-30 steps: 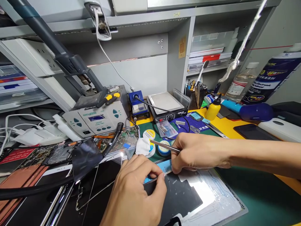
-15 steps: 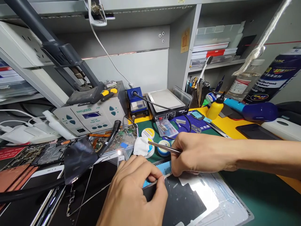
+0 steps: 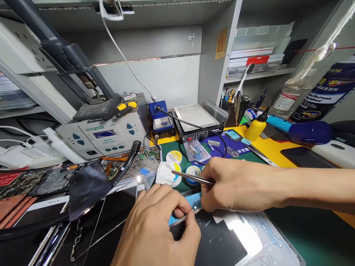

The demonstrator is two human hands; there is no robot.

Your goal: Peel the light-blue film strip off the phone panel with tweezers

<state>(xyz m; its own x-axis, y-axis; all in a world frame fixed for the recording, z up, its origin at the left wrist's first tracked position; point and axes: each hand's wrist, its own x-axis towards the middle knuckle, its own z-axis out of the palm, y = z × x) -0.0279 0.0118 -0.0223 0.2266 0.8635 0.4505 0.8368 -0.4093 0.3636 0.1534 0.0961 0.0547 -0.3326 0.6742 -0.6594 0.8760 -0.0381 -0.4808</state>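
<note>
Low at centre, above a dark panel [image 3: 213,244] lying flat on the green mat [image 3: 318,236]: left hand [image 3: 158,229], back toward the camera, knuckles raised, fingers curled inward, thumb and forefinger pinched shut on a thin metal strip [image 3: 183,218] at the panel's upper edge. Across from it, right hand [image 3: 235,184], forearm stretching in from the right edge, wrist low, palm turned down, fingers closed around slim tweezers [image 3: 191,178]; blunt rear end of the tweezers pointing left and slightly up, tips hidden beneath the fingers. Fingertips of both hands almost touching over a blue-tinted strip [image 3: 191,201] along the panel's top edge; contact between tweezer tips and strip impossible to tell.

Just behind the hands: white cloth wad [image 3: 164,173], round solder tins [image 3: 193,172], clear tray of circuit boards [image 3: 144,164]. Further back: grey soldering station [image 3: 107,135], small blue unit [image 3: 161,120], hot plate [image 3: 195,118]. To the right: yellow squeeze bottle [image 3: 256,127], on the yellow desk surface, well apart from the hands. At left: black glass sheets [image 3: 88,188], overlapping.
</note>
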